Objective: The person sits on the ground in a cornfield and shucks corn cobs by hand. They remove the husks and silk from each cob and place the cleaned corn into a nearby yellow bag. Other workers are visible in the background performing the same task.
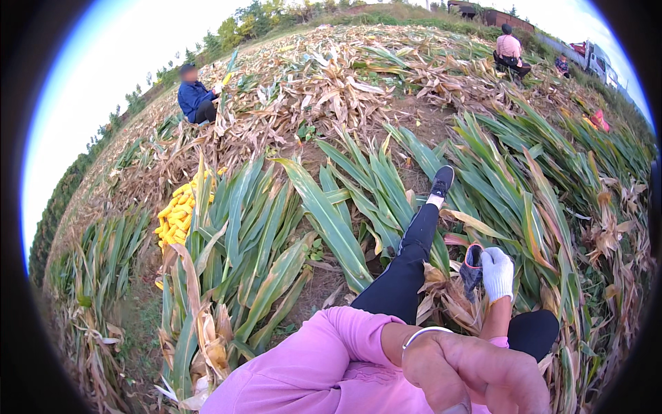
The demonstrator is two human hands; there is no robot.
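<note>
My left hand [476, 365] is bare, with a silver bangle at the wrist. It is close to the camera, fingers bent, and its fingertips run out at the lower picture edge, so whether they hold anything is hidden. My right hand [497, 273] wears a white knitted glove and grips a dark grey fabric piece with a red-edged opening [471, 271], apparently a second glove. That piece hangs over dry corn husks [455, 305] between my legs. Green corn stalks [517, 207] lie beyond the right hand.
My dark-trousered leg [398, 274] stretches forward among more leafy stalks [357, 207]. Husked yellow corn cobs [178, 212] are heaped to the left. One seated person [195, 95] holds a cob; another [509, 52] sits farther off at right. A truck [600, 64] stands behind.
</note>
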